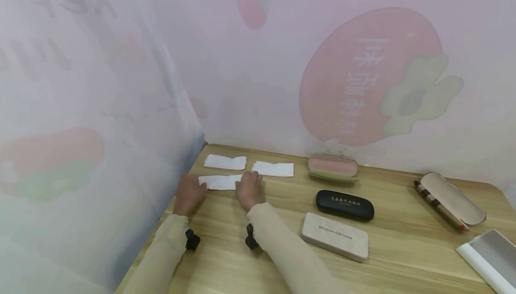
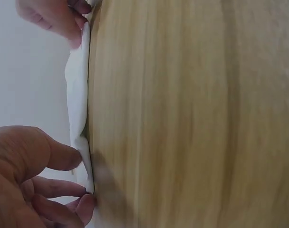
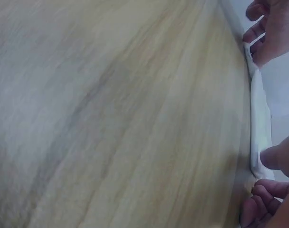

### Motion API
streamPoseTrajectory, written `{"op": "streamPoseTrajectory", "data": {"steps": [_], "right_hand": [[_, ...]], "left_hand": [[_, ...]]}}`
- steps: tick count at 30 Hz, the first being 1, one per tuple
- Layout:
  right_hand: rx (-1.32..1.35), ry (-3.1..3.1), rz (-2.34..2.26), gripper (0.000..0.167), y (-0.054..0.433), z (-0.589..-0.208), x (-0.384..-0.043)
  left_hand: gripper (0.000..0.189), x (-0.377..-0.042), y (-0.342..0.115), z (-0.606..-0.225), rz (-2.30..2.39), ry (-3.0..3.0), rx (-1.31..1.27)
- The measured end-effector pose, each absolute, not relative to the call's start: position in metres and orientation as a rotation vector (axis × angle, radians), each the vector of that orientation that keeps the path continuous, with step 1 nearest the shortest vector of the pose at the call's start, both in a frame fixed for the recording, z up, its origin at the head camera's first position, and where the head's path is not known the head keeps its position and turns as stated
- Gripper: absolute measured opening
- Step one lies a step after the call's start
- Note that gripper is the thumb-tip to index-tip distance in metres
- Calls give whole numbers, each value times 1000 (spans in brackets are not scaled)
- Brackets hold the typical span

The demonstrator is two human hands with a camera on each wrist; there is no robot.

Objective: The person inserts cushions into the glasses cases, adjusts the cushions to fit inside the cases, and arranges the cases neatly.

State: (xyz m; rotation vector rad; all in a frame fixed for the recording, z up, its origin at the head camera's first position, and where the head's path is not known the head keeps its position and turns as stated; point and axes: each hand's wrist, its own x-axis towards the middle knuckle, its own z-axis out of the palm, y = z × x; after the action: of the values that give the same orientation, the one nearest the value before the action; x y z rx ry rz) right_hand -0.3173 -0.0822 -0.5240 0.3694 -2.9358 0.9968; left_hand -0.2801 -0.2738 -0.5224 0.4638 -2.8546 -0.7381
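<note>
Three folded white pieces (image 1: 225, 162) are lying toward the back left of a wood-grain table (image 1: 217, 258), all flat and roughly rectangular with slightly wavy edges; cloth or paper, I can't tell. The nearest piece (image 1: 219, 182) is sitting just in front of the other two. Off to the right, a smooth, round-cornered black case (image 1: 344, 204) and a boxier pale case (image 1: 335, 236) are sitting well apart from it. The table's left edge is running close beside the left hand (image 1: 190, 194), so it's tight there, while wood is stretching wide between the forearms. Grip-wise, the left hand is pinching one end of that nearest piece pretty narrowly, and the right hand (image 1: 250, 191) is pinching the opposite end. Both arms are reaching forward, cream sleeves (image 1: 282, 249) slanting in.
</note>
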Motion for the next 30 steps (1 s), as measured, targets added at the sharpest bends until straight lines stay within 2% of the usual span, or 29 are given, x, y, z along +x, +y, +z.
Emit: {"op": "streamPoseTrajectory", "data": {"steps": [4,8,13,15,21,25,27,30], "right_hand": [[351,-2950,988,31,-81,-524,-317],[303,-2916,1041,20,-79,-523,-319],[303,-2844,1220,50,-77,-523,-324],[317,-2808,1333,52,-77,-523,-326],[250,-2719,1693,42,-72,-518,-329],[80,-2652,2055,18,-64,-513,-329],[-8,-2587,2222,10,-59,-512,-328],[-50,-2491,2401,16,-50,-509,-328]], "left_hand": [[37,-281,-265,-522,-765,-2840,495],[34,-280,-259,-522,-812,-2785,469],[37,-276,-262,-527,-809,-2721,443],[39,-275,-264,-527,-791,-2712,430],[41,-274,-269,-518,-834,-2752,418],[27,-275,-271,-519,-950,-2786,380],[29,-275,-272,-521,-1056,-2778,380],[38,-276,-271,-524,-1251,-2741,421]]}}
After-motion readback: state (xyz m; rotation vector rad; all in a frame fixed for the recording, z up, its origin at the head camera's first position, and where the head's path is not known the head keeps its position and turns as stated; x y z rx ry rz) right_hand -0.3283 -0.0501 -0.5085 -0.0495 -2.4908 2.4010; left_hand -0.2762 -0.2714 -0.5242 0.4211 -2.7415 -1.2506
